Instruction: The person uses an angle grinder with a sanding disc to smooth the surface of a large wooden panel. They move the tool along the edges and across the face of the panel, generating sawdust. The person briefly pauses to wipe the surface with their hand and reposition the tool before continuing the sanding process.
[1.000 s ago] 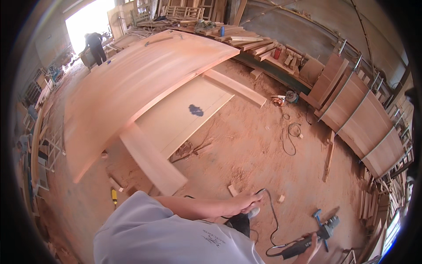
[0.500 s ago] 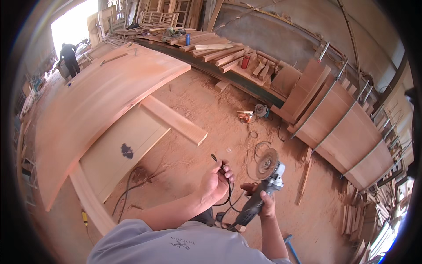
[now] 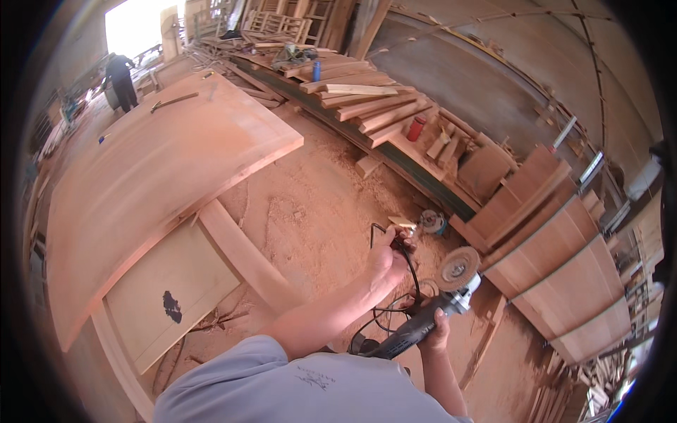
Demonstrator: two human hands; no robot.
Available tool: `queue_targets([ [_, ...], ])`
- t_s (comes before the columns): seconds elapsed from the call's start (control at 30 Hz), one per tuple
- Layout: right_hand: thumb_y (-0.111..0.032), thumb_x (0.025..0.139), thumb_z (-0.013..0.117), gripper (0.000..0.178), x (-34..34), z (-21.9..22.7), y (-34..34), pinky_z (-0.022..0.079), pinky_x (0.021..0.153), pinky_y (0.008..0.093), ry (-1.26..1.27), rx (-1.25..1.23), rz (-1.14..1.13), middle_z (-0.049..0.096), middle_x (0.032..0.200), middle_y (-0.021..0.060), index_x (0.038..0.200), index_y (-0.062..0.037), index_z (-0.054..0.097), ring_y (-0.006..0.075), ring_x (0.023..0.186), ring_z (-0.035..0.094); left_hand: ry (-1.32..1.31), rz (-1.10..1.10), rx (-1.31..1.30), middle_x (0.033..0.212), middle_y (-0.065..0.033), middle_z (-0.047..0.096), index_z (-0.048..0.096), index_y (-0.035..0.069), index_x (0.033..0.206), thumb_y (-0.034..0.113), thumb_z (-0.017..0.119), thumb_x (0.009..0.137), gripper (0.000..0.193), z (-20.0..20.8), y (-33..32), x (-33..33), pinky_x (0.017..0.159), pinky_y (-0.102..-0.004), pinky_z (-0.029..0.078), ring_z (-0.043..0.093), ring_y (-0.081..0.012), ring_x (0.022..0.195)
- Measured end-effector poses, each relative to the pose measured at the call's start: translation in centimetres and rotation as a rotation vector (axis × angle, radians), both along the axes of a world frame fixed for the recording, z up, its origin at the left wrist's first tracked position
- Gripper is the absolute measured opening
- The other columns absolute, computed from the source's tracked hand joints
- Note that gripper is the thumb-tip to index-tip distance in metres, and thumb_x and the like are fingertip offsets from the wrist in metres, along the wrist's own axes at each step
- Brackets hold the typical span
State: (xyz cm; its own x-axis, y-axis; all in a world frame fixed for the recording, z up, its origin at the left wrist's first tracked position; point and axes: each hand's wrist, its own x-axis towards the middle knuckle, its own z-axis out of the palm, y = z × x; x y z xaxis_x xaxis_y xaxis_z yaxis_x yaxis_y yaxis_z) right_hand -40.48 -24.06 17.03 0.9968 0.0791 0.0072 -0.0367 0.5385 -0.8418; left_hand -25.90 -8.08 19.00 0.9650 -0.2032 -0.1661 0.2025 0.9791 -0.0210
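Note:
My right hand is wrapped round the dark grey body of an angle grinder. The grinder's round, brownish disc points up and away from me. Ahead of it, my left hand is closed on a black power cord. Loops of that cord hang down between the two hands and run back beside the grinder.
A large wooden slab lies at the left, above a pale panel with a dark stain. Boards are piled along the back, with a red canister. Clamped panels stand at the right; another power tool sits on the dusty floor. A person stands far left.
My left hand has reached forward and to the right with the cord. The grinder in my right hand has shifted slightly right. My view has turned, and the person at the far left is more upright.

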Motion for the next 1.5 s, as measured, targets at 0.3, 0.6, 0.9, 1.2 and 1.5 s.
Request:
queue_targets([
  [0.3, -0.042, 0.086, 0.083, 0.053, 24.0, -1.7, 0.2, 0.066, 0.080, 0.0525, 0.140, 0.066, 0.160, 0.067, 0.115, 0.0255, 0.112, -0.0013, 0.062, 0.0352, 0.100, 0.071, 0.107, 0.112, 0.390, 0.104, -0.0097, 0.071, 0.068, 0.003, 0.113, 0.027, 0.058, 0.112, 0.026, -7.7, 6.6, 20.6, 0.093, -0.0417, 0.060, 0.069, -0.0227, 0.096],
  [0.6, -0.049, 0.093, 0.073, 0.049, 54.0, -1.0, 2.8, 0.055, 0.093, 0.0462, 0.256, 0.113, 0.211, 0.065, 0.107, 0.0197, 0.110, -0.0039, 0.062, 0.0314, 0.093, 0.065, -0.029, -0.045, 1.144, 0.119, -0.0111, 0.072, 0.064, -0.001, 0.130, 0.028, 0.062, 0.110, 0.035, -14.1, 12.7, 33.4, 0.103, -0.0406, 0.055, 0.068, -0.0219, 0.112],
  [0.9, -0.054, 0.096, 0.071, 0.051, 77.2, 6.0, 14.0, 0.052, 0.088, 0.0432, 0.259, 0.286, 0.289, 0.062, 0.110, 0.0165, 0.107, -0.0043, 0.061, 0.0204, 0.086, 0.060, -0.306, -0.068, 1.393, 0.143, -0.0112, 0.066, 0.060, 0.002, 0.144, 0.013, 0.076, 0.096, 0.052, -15.8, 16.0, 51.0, 0.111, -0.0384, 0.050, 0.061, -0.0206, 0.131],
  [1.2, -0.048, 0.099, 0.069, 0.047, 98.1, 7.1, 16.3, 0.053, 0.088, 0.0446, 0.048, 0.305, 0.109, 0.066, 0.112, 0.0178, 0.109, -0.0019, 0.066, 0.0228, 0.089, 0.065, -0.461, -0.475, 1.427, 0.093, -0.0029, 0.073, 0.074, 0.002, 0.109, 0.026, 0.076, 0.098, 0.026, -17.8, 25.6, 68.0, 0.085, -0.0333, 0.053, 0.067, -0.0132, 0.092],
  [1.5, -0.045, 0.099, 0.071, 0.045, 118.3, 4.1, 16.9, 0.054, 0.089, 0.0433, 0.010, 0.338, -0.054, 0.065, 0.114, 0.0176, 0.115, -0.0043, 0.059, 0.0227, 0.091, 0.063, 0.110, -0.411, 1.506, 0.079, -0.0017, 0.067, 0.073, 0.003, 0.107, 0.035, 0.067, 0.106, 0.032, -19.6, 37.5, 83.8, 0.064, -0.0309, 0.053, 0.063, -0.0113, 0.070],
])
